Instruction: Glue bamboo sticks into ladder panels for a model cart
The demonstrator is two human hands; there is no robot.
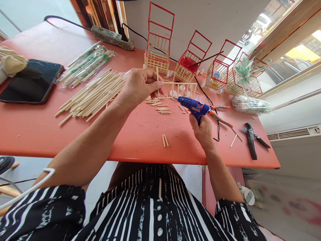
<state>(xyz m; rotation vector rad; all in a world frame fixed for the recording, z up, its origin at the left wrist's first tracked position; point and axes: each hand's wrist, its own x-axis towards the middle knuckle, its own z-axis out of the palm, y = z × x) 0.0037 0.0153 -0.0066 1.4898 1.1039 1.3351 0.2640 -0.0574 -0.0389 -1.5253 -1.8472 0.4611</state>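
My left hand (144,85) is closed at the middle of the table, pinching a wooden stick frame (187,88) at its left end, where an upright stick (157,75) shows at the fingertips. The frame extends to the right as a row of short sticks between two long ones. My right hand (202,130) is wrapped round the handle of a blue glue gun (192,105). Its nozzle points left, close to the frame's lower edge. Cut stick pieces (163,109) lie below my left fingers.
Loose sticks (92,95), wrapped sticks (87,63), a phone (30,82) and a power strip (112,37) lie left. Red-and-wood stick chairs (159,43) stand behind. Orange-handled pliers (220,118), a black cable (218,132) and black cutters (250,140) are right.
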